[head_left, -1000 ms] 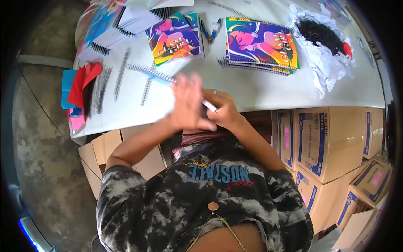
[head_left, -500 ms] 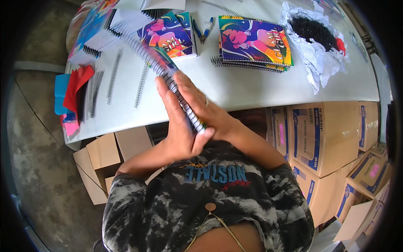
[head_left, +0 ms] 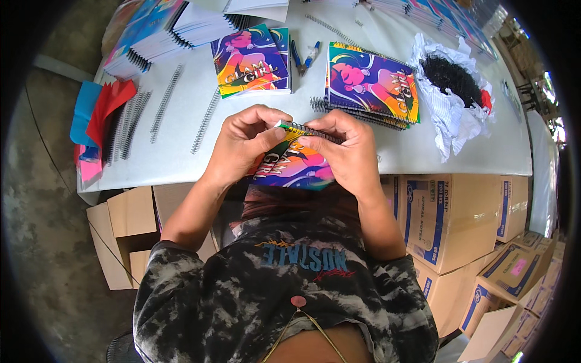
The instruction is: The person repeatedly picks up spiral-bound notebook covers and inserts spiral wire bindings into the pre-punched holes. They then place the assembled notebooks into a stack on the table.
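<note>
A colourful spiral notebook (head_left: 296, 169) is held in front of my chest, its bound edge up and its cover facing me. My left hand (head_left: 247, 142) pinches the left end of that edge between thumb and fingers. At the right part of the same edge, my right hand (head_left: 348, 151) grips the notebook and its dark wire coil (head_left: 318, 132). The coil runs through the holes along the top; my fingers hide its right end. Beyond my hands lie a stack of unbound notebooks (head_left: 251, 63) and a stack of coil-bound ones (head_left: 372, 78).
Loose coils (head_left: 166, 103) lie on the white table (head_left: 181, 166). Blue-handled pliers (head_left: 302, 57) rest between the stacks. Crumpled paper (head_left: 445, 130) holds a black tangle at right. Thick blue notebooks (head_left: 151, 36) stand at back left. Cardboard boxes (head_left: 457, 224) are below the table.
The notebook has gone from upright between my flat palms to lower, with its cover toward me. My hands have moved apart along its bound edge and now pinch it.
</note>
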{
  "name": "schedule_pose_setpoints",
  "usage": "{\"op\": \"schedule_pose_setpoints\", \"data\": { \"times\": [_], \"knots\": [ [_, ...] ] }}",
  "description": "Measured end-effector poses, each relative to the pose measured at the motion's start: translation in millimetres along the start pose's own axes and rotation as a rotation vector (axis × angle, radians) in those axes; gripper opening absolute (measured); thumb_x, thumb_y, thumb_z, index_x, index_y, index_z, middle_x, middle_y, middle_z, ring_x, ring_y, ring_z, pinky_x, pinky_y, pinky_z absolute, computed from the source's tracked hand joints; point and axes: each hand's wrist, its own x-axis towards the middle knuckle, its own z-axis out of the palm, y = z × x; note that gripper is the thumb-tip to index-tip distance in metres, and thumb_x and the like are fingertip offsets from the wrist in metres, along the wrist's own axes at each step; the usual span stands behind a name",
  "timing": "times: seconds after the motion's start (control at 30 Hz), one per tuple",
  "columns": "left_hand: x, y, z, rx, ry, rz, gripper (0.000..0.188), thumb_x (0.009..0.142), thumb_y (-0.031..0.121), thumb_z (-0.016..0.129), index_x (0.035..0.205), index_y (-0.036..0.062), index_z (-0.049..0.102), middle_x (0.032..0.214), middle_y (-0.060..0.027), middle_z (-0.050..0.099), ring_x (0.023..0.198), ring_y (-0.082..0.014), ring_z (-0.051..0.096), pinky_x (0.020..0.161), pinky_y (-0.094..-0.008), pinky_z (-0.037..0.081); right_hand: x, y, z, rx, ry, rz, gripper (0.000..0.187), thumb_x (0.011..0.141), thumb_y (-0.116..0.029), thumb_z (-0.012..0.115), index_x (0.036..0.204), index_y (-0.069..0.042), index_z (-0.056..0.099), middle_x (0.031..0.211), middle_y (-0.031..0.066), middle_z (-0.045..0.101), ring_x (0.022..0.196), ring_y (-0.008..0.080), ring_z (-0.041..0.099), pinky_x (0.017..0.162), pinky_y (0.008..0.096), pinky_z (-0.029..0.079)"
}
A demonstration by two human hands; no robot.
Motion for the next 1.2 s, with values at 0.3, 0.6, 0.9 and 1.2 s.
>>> {"op": "schedule_pose_setpoints", "data": {
  "times": [0.3, 0.6, 0.9, 1.2],
  "knots": [
    [23.4, 4.1, -0.7, 0.295, -0.138, 0.098, 0.009, 0.076, 0.0, 0.059, 0.085, 0.0014, 0.056, 0.082, -0.0011, 0.052, 0.073, -0.007, 0.049, 0.065, -0.0228, 0.042, -3.1, -7.9, -1.8, -0.245, 0.094, -0.126, 0.02, 0.068, 0.002, 0.072, 0.083, 0.002, 0.059, 0.08, 0.0091, 0.064, 0.073, 0.0132, 0.062, 0.065, 0.0248, 0.048],
    [96.0, 21.0, 78.5, 0.396, 0.408, 0.556, 0.036, 0.089, 0.015, 0.054, 0.115, -0.005, 0.039, 0.086, -0.0094, 0.055, 0.068, -0.012, 0.053, 0.059, -0.0246, 0.045, 16.5, -4.6, -131.6, -0.218, 0.96, -0.52, 0.053, 0.092, -0.038, 0.04, 0.122, 0.005, 0.047, 0.123, 0.0148, 0.051, 0.115, 0.0216, 0.046, 0.1, 0.0345, 0.031],
    [118.0, -111.3, 65.2, 0.957, 0.457, 0.518, 0.024, 0.085, 0.017, 0.056, 0.101, -0.0004, 0.055, 0.098, -0.0182, 0.053, 0.092, -0.0305, 0.049, 0.077, -0.036, 0.041, 32.7, 115.1, -145.3, -0.03, 0.901, -0.305, 0.041, 0.092, -0.033, 0.048, 0.106, 0.005, 0.057, 0.106, 0.0104, 0.058, 0.099, 0.018, 0.051, 0.087, 0.0302, 0.038],
    [144.6, -134.5, 28.5, 0.553, 0.374, 0.67, 0.033, 0.095, 0.029, 0.036, 0.086, 0.0001, 0.05, 0.074, -0.0044, 0.046, 0.064, -0.0104, 0.039, 0.058, -0.023, 0.033, 49.8, 118.8, -138.1, -0.155, 1.093, -0.401, 0.029, 0.09, -0.023, 0.05, 0.091, 0.005, 0.059, 0.086, 0.0094, 0.056, 0.082, 0.0167, 0.052, 0.076, 0.0293, 0.04]
  ]
}}
